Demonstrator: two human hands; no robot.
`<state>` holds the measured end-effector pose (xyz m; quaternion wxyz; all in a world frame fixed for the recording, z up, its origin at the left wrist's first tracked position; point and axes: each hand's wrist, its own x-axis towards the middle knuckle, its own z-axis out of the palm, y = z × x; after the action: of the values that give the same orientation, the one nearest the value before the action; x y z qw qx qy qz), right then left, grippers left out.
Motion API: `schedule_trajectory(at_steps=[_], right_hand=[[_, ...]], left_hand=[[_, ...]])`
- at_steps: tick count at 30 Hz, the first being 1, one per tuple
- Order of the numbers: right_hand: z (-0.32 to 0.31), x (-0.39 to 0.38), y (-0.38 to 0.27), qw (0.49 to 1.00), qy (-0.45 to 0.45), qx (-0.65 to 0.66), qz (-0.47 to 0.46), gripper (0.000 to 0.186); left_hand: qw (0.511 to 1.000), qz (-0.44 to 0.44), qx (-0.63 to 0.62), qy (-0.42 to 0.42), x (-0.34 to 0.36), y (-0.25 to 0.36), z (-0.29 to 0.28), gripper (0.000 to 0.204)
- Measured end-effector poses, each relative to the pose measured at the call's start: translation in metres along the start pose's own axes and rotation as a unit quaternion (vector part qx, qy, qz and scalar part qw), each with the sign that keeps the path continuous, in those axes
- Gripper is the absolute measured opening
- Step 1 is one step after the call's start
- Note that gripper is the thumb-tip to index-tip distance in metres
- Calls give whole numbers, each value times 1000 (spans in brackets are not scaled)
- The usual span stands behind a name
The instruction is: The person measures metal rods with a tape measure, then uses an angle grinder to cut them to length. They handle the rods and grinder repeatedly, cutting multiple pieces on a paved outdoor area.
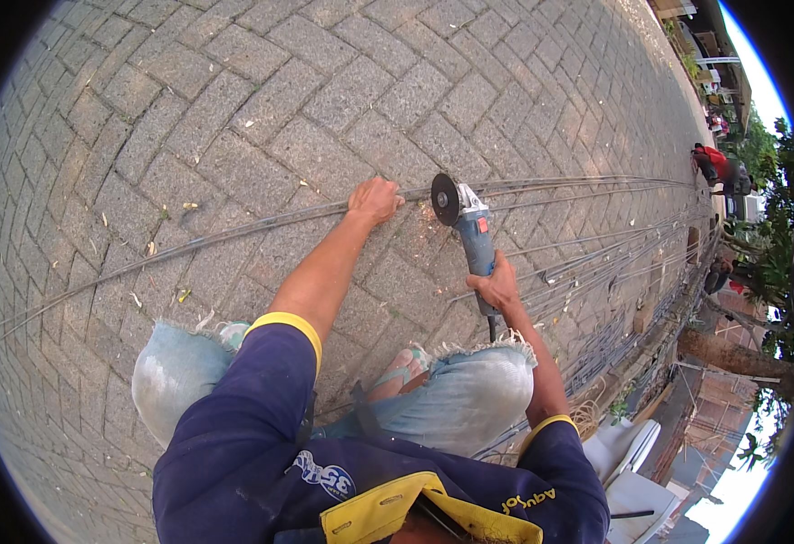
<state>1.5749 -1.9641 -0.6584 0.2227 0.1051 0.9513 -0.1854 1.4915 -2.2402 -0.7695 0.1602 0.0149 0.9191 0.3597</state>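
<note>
The left hand (pixel 376 200) is curled down over a bundle of thin metal rods (pixel 261 220), fingers bent around it; the grip is closed. The bundle lies on the paving, running from the lower left, under this hand, and on to the far right.

The right hand (pixel 496 283) is wrapped around the rear of a blue-grey angle grinder (pixel 478 243), thumb on the near side of the body; the grip is firm, not spread. The grinder points away from the person, its metal head and dark cutting disc (pixel 446 199) just right of the left hand. The disc is beside the rods; contact with them cannot be told from this angle. A dark cord (pixel 493 328) leaves the grinder's rear end toward the person.

Both forearms reach forward over bent knees in frayed, pale jeans (pixel 483 399); a patterned sandal (pixel 399 374) shows between them.

Outward: grey block paving (pixel 324 100) underneath, scattered with small dry leaves. More loose rods (pixel 587 270) spread to the right of the grinder. Lower right, a white chair (pixel 637 501). Far right, a person in red (pixel 711 161) and a tree trunk (pixel 737 355).
</note>
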Motion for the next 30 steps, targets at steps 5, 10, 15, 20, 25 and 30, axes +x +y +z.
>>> schedule_trajectory(at_steps=[5,10,15,20,25,30], right_hand=[[1,1,-3,1000,10,8,-3,70],[0,6,-5,1000,11,8,-13,67],[-1,7,-6,1000,9,3,-15,67],[-2,6,-8,1000,6,1,-4,68],[-3,4,-10,999,19,-10,-32,68],[-5,2,-14,1000,13,-16,-13,66]], left_hand=[[1000,-3,8,0,0,1,0,29],[1000,11,14,13,0,-1,1,30],[1000,12,8,12,0,-2,1,28],[1000,1,8,-5,2,-2,-1,28],[1000,0,8,-3,1,-1,-1,28],[1000,-1,2,-2,2,-3,0,28]])
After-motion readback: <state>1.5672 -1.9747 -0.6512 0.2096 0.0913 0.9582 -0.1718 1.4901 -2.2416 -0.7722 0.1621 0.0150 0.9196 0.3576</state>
